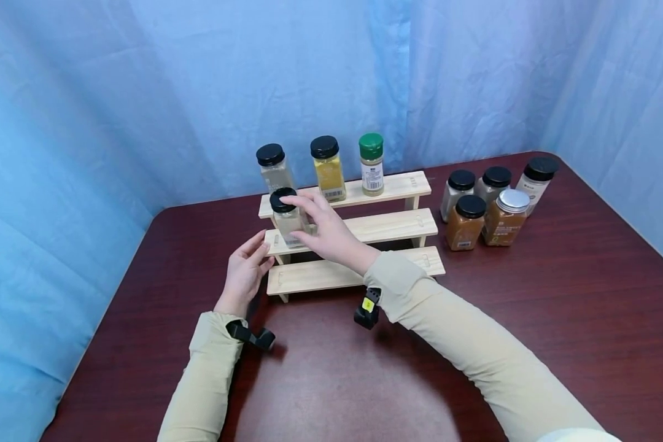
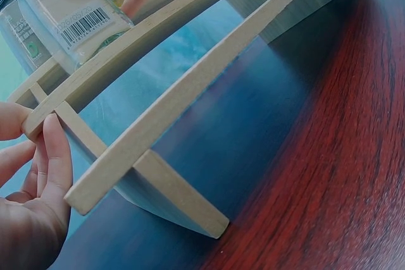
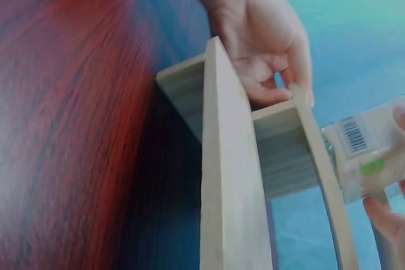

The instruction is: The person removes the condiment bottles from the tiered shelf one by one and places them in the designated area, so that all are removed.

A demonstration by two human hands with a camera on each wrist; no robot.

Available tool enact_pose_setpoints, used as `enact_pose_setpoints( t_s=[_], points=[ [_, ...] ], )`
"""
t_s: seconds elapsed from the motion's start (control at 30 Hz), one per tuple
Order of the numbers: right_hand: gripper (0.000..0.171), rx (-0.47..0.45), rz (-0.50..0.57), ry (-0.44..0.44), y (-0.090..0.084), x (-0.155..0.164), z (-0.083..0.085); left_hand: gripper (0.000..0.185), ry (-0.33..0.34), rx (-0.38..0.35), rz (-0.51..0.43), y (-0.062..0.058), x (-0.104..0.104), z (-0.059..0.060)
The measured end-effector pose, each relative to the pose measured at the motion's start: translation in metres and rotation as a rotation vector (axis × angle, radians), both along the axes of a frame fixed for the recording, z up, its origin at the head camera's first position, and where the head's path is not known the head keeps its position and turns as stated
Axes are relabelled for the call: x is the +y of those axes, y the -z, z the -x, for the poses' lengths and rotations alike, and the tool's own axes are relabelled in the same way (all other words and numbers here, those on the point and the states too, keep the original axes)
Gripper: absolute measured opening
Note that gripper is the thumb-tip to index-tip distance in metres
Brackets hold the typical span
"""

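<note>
A three-tier wooden rack (image 1: 376, 228) stands at the middle of the table. My left hand (image 1: 243, 273) pinches the left end of its middle shelf between thumb and fingers, as the left wrist view shows. At that same end, my right hand (image 1: 331, 230) holds a clear spice jar (image 1: 288, 226) with a black lid, thumb on one side and fingers on the other. The jar is upright, its base right at the shelf board, and its barcode label (image 2: 83, 26) shows in the left wrist view.
On the top shelf stand a grey-looking jar (image 1: 276, 175), a yellow spice jar (image 1: 329, 175) and a green-capped shaker (image 1: 372, 166). Several more jars, including a brown one with a silver lid (image 1: 506, 221), cluster at the table's right. Blue curtains (image 1: 199, 92) hang behind.
</note>
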State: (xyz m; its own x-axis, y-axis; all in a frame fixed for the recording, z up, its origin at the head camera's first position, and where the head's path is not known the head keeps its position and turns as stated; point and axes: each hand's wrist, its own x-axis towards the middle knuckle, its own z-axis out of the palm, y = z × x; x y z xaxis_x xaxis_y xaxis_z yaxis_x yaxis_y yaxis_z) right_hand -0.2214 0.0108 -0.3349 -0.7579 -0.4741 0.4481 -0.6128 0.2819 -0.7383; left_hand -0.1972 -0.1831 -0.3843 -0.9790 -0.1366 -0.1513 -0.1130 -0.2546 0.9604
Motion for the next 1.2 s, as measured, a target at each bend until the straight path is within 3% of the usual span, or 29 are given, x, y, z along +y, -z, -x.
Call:
enact_pose_setpoints(
  t_s=[0.67,1.2],
  points=[
    [0.053,0.117,-0.033,0.041,0.005,-0.002,0.002,0.046,0.005,-0.025,0.012,-0.001,-0.001,0.000],
    [0.051,0.294,-0.022,0.055,0.012,0.002,0.001,0.046,0.002,-0.008,0.003,0.001,0.000,0.000]
  ],
)
